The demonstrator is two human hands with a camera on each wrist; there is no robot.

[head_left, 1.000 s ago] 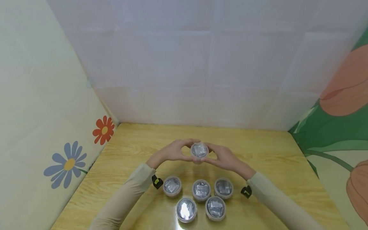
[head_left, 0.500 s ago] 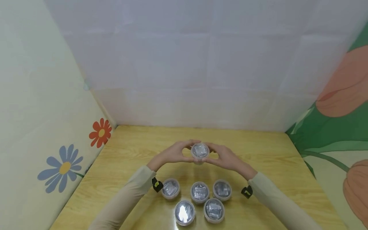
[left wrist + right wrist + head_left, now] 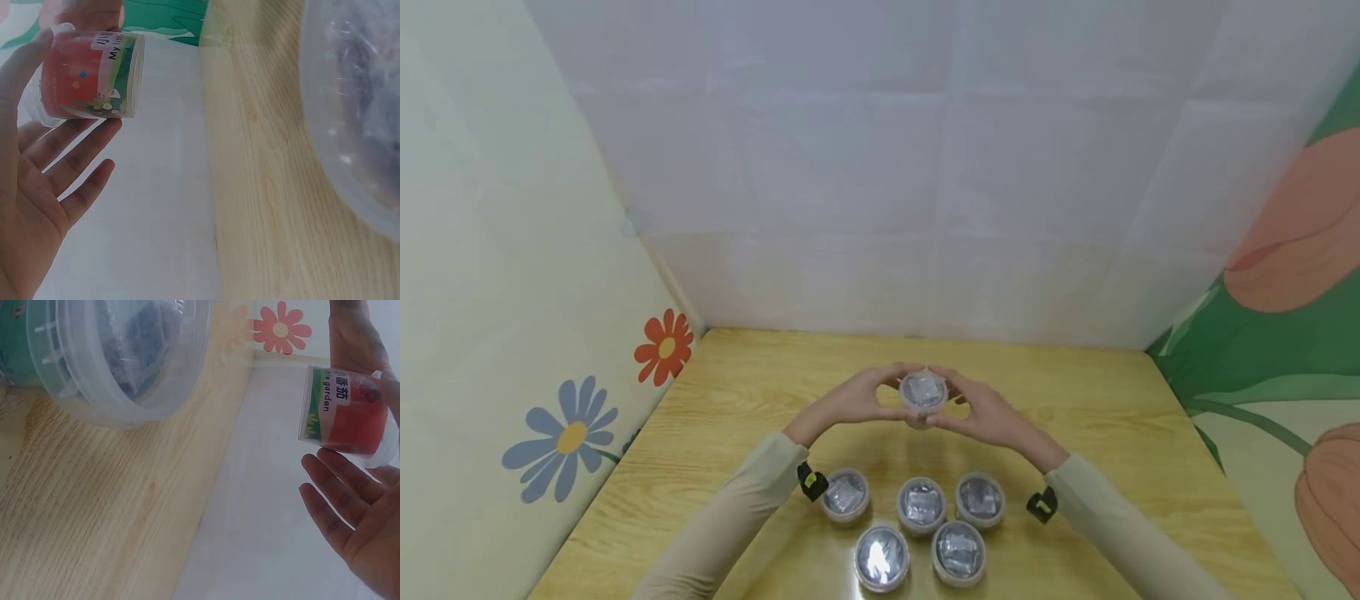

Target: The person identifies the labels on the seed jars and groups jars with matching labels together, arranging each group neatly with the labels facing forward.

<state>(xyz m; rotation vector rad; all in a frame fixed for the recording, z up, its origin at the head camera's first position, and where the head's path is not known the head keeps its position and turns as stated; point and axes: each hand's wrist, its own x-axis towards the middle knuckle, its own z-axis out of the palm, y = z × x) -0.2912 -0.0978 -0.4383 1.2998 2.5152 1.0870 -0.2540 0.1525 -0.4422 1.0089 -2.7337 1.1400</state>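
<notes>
While pinched from 2 sides, red-labelled tub [image 3: 923, 390] is held up over wood-look table [image 3: 760, 375], approx ctr

L to R, clock hrs from that tub: 1st tub [image 3: 846, 493] at 7 on table; L hand [image 3: 855, 396], thumb + fingers clamped on red-labelled tub at 9 o'clock side; 2nd tub [image 3: 882, 557] at 6:30, bright glare on top; 3rd tub [image 3: 921, 504] at 6; 4th tub [image 3: 958, 552] at 5:30, close by 3rd + 5th, can't tell if touching; 5th tub [image 3: 980, 498] at 5; R hand [image 3: 988, 410] clamped on held tub's 3 o'clock side
</notes>
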